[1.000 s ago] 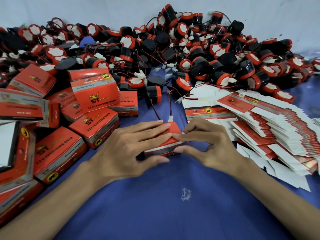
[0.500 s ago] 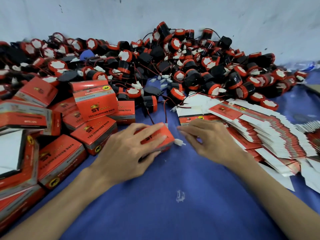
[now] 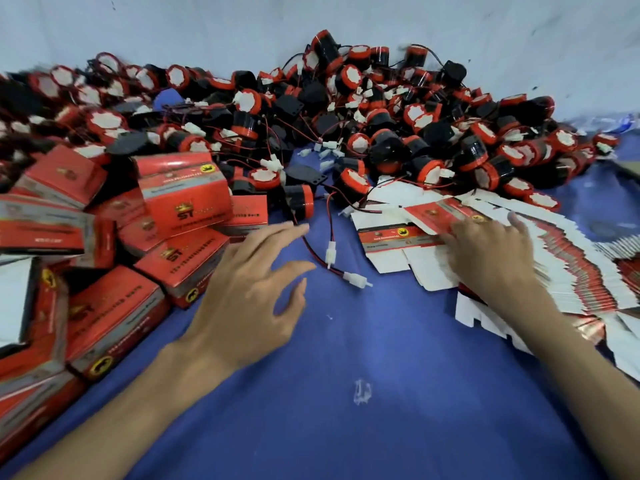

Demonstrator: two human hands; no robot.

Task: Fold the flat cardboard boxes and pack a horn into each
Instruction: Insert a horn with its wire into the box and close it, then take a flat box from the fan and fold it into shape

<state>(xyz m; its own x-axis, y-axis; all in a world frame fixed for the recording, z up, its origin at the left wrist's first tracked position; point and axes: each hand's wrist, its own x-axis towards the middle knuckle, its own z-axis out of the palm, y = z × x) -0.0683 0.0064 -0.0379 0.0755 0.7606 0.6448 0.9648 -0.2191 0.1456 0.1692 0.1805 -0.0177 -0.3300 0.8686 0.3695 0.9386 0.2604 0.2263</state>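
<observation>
At our right, our right hand [image 3: 491, 252] lies straight-fingered on the top flat box [image 3: 391, 236]: light, bendy card, probably best pinched at an edge. Our left hand [image 3: 249, 292] hovers spread, empty.

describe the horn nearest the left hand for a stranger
Find the heap of horns against the wall, then its front edge on the blue cloth. Just beyond the left hand, beside the folded boxes, lies the horn: foremost of all, on its side, red rim facing right.
</observation>
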